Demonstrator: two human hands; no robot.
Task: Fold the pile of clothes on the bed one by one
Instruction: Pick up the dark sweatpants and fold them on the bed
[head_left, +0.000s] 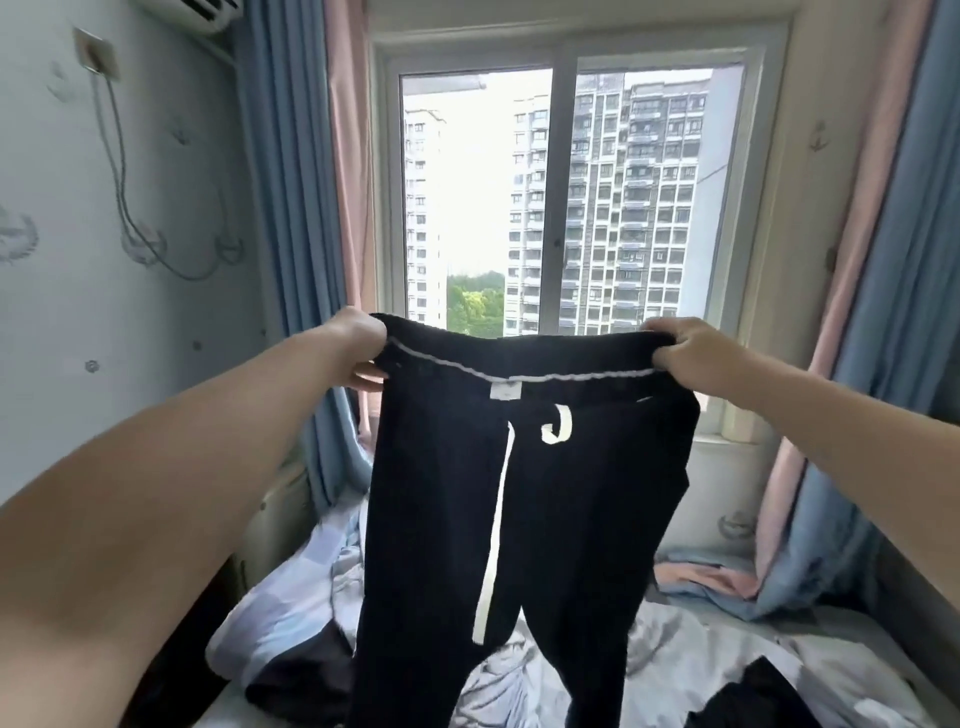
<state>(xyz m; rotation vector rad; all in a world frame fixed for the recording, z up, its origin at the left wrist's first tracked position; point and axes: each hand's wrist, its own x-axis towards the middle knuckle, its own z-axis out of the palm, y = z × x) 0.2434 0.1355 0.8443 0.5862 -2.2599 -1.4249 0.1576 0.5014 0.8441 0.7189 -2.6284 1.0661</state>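
I hold a pair of black trousers (571, 493) up in front of the window, legs hanging down toward the bed. A white drawstring hangs from the waist and a small white label sits inside the waistband. My left hand (358, 345) grips the waistband's left end. My right hand (685, 351) grips its right end. The waistband is stretched flat between the two hands. More dark clothes lie on the bed: one heap (301, 670) at lower left, another dark garment (753, 696) at lower right.
The bed (675, 639) carries a rumpled grey-blue quilt, with pink and blue cloth (701, 577) at its far right. A large window (561, 197) stands straight ahead, framed by blue and pink curtains. A papered wall (130, 234) runs along the left.
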